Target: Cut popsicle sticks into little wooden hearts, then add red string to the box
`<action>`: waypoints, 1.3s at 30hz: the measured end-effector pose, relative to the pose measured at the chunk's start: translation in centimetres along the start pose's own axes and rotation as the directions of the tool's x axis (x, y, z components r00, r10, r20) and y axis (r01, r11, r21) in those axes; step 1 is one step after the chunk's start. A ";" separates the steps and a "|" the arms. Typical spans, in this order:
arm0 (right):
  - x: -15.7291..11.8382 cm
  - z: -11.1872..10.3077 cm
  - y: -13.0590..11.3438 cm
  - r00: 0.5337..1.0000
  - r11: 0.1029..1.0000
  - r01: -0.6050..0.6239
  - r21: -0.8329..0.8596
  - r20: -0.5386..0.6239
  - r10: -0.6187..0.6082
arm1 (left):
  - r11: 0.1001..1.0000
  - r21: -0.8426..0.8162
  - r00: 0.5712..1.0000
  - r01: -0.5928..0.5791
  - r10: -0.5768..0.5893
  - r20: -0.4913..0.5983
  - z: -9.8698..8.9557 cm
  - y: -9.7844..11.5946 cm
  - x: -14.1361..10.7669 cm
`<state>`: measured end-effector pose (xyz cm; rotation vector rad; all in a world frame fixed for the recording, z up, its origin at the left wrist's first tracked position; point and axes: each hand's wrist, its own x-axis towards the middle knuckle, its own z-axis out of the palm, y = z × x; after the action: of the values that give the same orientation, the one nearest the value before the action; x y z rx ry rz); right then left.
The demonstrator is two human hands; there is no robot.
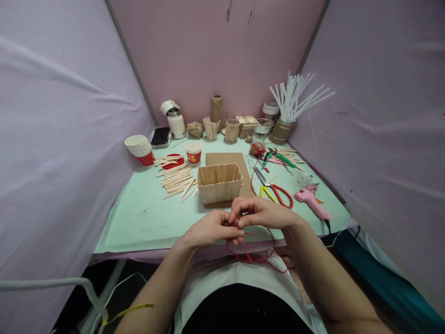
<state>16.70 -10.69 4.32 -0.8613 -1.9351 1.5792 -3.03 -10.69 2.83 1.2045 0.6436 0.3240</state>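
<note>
My left hand (217, 227) and my right hand (259, 213) meet at the table's near edge, fingers pinched together on a thin red cord (247, 250). Loops of the cord droop below my fingers onto my lap, and another stretch runs up the table past the scissors toward a red ball of cord (257, 149). The exact spot where the fingers grip is partly hidden. Just beyond my hands stands a rectangular box of wooden craft sticks (219, 191) on a brown board (248, 178).
Loose craft sticks (177, 180) lie left of the box. To the right are scissors (273, 188), green-handled pliers (285, 160) and a pink glue gun (313, 202). Paper cups (139, 149), a white jar (176, 124), twine (195, 130) and white glue sticks (294, 99) line the back and sides.
</note>
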 end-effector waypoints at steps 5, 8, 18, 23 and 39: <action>0.5 0.7 0.4 0.992 0.979 -0.027 0.203 -0.116 0.052 | 1.000 -0.026 0.996 -0.014 0.011 -0.091 -0.1 -0.4 0.1; 0.7 1.3 0.4 0.966 0.965 0.006 0.263 -0.251 0.062 | 0.997 -0.068 0.980 -0.043 0.029 -0.199 0.0 -1.0 0.4; 1.1 2.1 2.2 0.824 0.922 0.161 0.352 -0.562 0.071 | 0.892 -0.320 0.816 -0.320 0.087 -0.571 1.4 -1.1 0.8; 0.4 3.2 2.8 0.811 0.967 0.112 0.229 -0.584 0.045 | 0.805 -0.422 0.772 -0.418 0.070 -0.632 1.4 -1.3 1.1; -0.1 4.2 1.5 0.703 0.988 -0.053 -0.144 -0.708 -0.066 | 0.754 -0.406 0.732 -0.516 0.142 -0.666 1.6 -1.7 1.5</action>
<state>13.97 -13.35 2.00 -1.2947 -1.4730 0.8679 -1.00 -11.65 1.11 0.5984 0.7835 1.1866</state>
